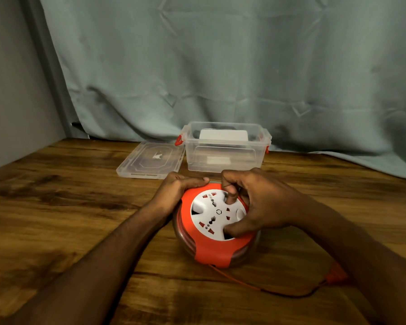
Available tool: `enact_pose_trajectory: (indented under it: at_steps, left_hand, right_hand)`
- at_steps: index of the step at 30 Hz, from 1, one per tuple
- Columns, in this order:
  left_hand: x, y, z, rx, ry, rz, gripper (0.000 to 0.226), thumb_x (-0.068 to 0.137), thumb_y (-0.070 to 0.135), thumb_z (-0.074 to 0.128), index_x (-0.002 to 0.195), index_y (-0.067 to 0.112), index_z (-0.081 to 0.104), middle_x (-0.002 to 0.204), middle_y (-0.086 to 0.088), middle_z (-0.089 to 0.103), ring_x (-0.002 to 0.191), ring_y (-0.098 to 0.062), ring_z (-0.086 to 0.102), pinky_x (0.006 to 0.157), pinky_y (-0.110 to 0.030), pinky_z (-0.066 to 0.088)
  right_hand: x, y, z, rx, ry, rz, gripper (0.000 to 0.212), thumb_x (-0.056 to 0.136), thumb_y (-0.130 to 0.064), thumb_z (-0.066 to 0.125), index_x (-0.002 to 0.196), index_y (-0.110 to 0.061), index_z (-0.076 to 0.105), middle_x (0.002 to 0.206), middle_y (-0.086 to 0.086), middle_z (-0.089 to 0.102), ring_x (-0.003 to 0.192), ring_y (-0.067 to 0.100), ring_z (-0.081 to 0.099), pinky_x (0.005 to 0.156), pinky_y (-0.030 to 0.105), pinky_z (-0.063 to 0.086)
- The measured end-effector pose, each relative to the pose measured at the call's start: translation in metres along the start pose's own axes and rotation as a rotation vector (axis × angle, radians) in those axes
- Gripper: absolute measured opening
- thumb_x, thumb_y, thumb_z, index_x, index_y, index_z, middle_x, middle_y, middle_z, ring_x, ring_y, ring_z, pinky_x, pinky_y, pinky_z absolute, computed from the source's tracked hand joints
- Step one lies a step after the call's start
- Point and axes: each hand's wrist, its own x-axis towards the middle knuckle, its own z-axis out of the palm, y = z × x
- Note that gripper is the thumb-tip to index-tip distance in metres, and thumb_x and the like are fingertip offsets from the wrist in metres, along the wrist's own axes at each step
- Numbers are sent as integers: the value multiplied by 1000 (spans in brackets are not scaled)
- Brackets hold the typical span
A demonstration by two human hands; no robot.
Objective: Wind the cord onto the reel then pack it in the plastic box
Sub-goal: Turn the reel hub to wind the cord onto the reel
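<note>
Your reel [215, 227] sits on the table [56, 207] just in front of you: a round orange case with a white socket face, coils of orange cord visible through its clear side. Your left hand [177, 192] clamps its rim at 10 o'clock; your right hand [256, 202] grips the face, fingers curled into its recesses. Loose cord [256, 286] trails from 6 toward 4 o'clock, where your right forearm hides its blurred end. At 12 o'clock, well apart, stands the open box [225, 148], its lid [150, 160] beside it.
</note>
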Motion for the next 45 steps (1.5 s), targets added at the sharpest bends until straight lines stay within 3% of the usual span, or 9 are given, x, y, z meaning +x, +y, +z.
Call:
enact_pose_trajectory:
  at_steps: [10,21,24,30,33,36,38,41,45]
  left_hand:
    - [2,-1,3,-20,114,20,25,87,20,76,68,3,78,71,-25,73,57,-31,67,63,-31,54]
    - [1,0,3,-60,133,32,26,89,16,74,89,-11,77,89,-36,73,68,-35,69,64,-32,56]
    - [1,0,2,-55,138,37,32,88,17,75,87,-15,74,86,-37,71,65,-33,66,63,-32,53]
    - [-1,3,3,13,66,29,25,87,18,74,70,0,77,65,-22,68,48,-26,59,52,-26,46]
    - [-5,7,4,45,1,47,24,91,11,68,70,4,77,61,-14,71,46,-20,63,49,-22,48]
    - [-7,10,4,74,-63,41,26,93,8,64,70,6,76,60,-10,72,47,-16,65,50,-21,50]
    - [-7,9,2,101,-101,43,27,92,8,64,70,9,78,63,-11,73,49,-17,65,53,-23,50]
    - [-6,8,2,131,-137,59,43,92,3,59,56,19,77,55,-2,70,45,-9,60,49,-19,46]
    - [-4,8,0,171,-192,50,46,94,4,59,56,23,78,54,-1,70,43,-7,61,47,-16,45]
  right_hand:
    - [1,-11,7,-182,130,109,55,53,-56,87,66,-19,48,52,-11,51,51,6,47,46,18,30]
    - [5,-13,19,-247,155,64,49,67,-66,77,65,-22,54,56,-15,49,54,0,45,53,21,32]
    - [0,-1,6,-97,161,-45,18,83,-38,77,87,-30,62,64,-19,60,57,1,57,54,23,41]
    - [-2,11,-7,142,-56,-54,58,80,2,78,124,-33,63,59,-27,57,53,0,55,51,18,45]
    - [-2,9,-10,180,-110,-62,66,80,4,78,134,-27,56,89,-45,63,70,-15,63,58,12,51]
    - [-2,8,-12,266,-139,-85,71,79,0,83,136,-28,50,126,-13,69,68,-7,67,58,16,55]
    - [-2,6,-12,304,-158,-108,68,81,-1,82,134,-26,48,125,-8,69,61,-2,64,54,18,53]
    - [-4,4,-12,215,-204,-137,68,82,-2,79,133,-34,48,117,-29,65,66,24,61,57,36,58]
    - [-6,4,-10,240,-240,-121,70,78,-3,80,131,-35,47,126,-20,62,96,16,70,71,46,64]
